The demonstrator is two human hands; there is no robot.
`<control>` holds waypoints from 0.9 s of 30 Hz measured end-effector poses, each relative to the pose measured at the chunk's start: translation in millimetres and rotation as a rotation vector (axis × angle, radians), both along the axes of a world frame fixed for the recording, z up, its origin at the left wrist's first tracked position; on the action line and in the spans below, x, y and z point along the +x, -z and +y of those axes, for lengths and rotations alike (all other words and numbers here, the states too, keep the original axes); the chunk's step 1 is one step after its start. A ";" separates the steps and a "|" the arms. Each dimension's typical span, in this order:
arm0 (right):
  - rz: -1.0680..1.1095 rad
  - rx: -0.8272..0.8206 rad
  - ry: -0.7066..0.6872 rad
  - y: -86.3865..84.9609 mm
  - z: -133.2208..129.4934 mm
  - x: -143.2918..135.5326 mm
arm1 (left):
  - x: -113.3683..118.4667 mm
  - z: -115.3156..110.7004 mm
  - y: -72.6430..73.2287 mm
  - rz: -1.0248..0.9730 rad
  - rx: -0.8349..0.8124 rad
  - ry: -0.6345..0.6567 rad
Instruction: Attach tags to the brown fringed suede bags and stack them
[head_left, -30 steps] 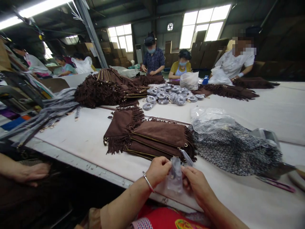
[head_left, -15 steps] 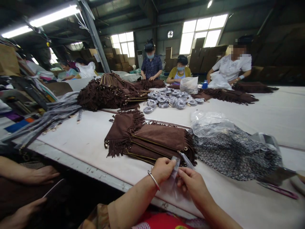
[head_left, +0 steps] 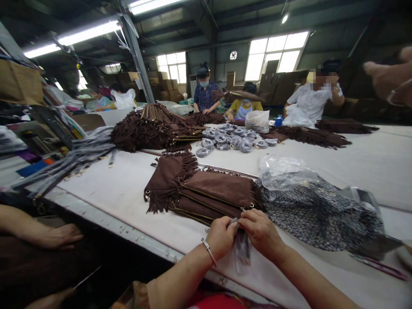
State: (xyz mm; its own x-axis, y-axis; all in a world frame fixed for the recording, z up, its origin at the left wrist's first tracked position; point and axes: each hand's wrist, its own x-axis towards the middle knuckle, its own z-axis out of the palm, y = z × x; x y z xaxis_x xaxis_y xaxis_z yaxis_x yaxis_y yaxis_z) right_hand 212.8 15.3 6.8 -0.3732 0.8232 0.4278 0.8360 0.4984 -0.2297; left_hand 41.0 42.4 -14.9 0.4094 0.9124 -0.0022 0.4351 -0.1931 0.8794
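My left hand (head_left: 222,234) wears a silver bangle and pinches a small clear plastic bag (head_left: 240,257) near its top. My right hand (head_left: 260,229) is closed at the bag's opening, its fingertips close to the left ones. Inside the hanging bag shows a narrow grey and dark strip, partly blurred by the plastic. Just beyond my hands lies a stack of brown fringed bags (head_left: 219,185) with brass zippers and rings. Another brown fringed piece (head_left: 165,174) overlaps its left end.
Coiled grey straps (head_left: 222,139) lie behind the stack, beside a heap of brown fringed bags (head_left: 141,131). Patterned cloth (head_left: 315,214) under clear plastic is at right, near pink-handled scissors (head_left: 380,266). Loose straps (head_left: 80,154) hang left. A co-worker's hands (head_left: 61,236) are lower left; another's hand (head_left: 391,77) is upper right.
The grey strip, earlier sticking out by my right hand, now shows inside the plastic bag. My hands have drawn together. Another person's hand and an airborne brown fringed piece have appeared.
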 end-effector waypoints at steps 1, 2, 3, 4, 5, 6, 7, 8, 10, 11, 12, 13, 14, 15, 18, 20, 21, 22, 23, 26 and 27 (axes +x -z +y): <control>0.005 -0.025 -0.015 -2.2 2.2 0.3 | -1.7 -1.5 -0.9 0.021 0.069 0.021; 0.007 -0.049 -0.026 -4.1 4.4 0.7 | -3.0 -2.7 -1.7 0.049 0.132 0.043; 0.001 -0.070 -0.033 -5.7 6.6 1.2 | -3.9 -3.6 -2.3 0.083 0.183 0.063; -0.013 -0.086 -0.039 -7.1 8.7 1.5 | -4.3 -3.9 -2.7 0.121 0.223 0.076; -0.038 -0.097 -0.044 -8.2 10.8 1.8 | -4.3 -3.9 -3.0 0.160 0.251 0.083; -0.069 -0.104 -0.055 -9.0 12.7 2.1 | -4.2 -3.4 -3.2 0.195 0.270 0.087; -0.100 -0.109 -0.070 -9.8 14.6 2.4 | -3.9 -2.7 -3.5 0.225 0.280 0.090; -0.119 -0.109 -0.087 -10.6 16.3 2.8 | -3.6 -1.8 -3.9 0.248 0.281 0.093; -0.116 -0.100 -0.127 -12.3 19.1 4.2 | -3.2 -0.2 -4.8 0.270 0.269 0.099; -0.103 -0.092 -0.152 -13.3 20.4 5.1 | -3.2 0.3 -5.2 0.270 0.260 0.101; -0.093 -0.085 -0.181 -14.4 21.6 6.1 | -3.2 0.6 -5.5 0.271 0.251 0.099; -0.090 -0.080 -0.215 -15.4 22.7 7.1 | -3.4 0.7 -5.7 0.275 0.246 0.094; -0.096 -0.081 -0.250 -16.4 23.8 7.8 | -3.5 0.6 -5.8 0.286 0.245 0.088; -0.105 -0.089 -0.283 -17.1 24.7 8.4 | -3.8 0.3 -5.9 0.302 0.248 0.079; -0.122 -0.130 -0.308 -18.0 26.8 8.2 | -4.8 -0.9 -7.2 0.368 0.263 0.064; -0.128 -0.150 -0.290 -17.6 27.6 7.2 | -5.1 -1.3 -9.5 0.411 0.272 0.065; -0.127 -0.152 -0.279 -17.2 27.9 6.8 | -4.9 -1.2 -11.0 0.428 0.274 0.068; -0.121 -0.151 -0.270 -16.7 28.1 6.4 | -4.5 -0.8 -12.4 0.441 0.273 0.072; -0.109 -0.148 -0.261 -16.0 28.3 6.2 | -3.8 -0.3 -13.7 0.448 0.270 0.077; -0.032 -0.133 -0.219 -12.3 28.3 6.2 | -0.8 2.1 -14.9 0.455 0.252 0.096; 0.003 -0.126 -0.201 -10.5 28.0 6.3 | 0.0 2.8 -14.4 0.459 0.246 0.103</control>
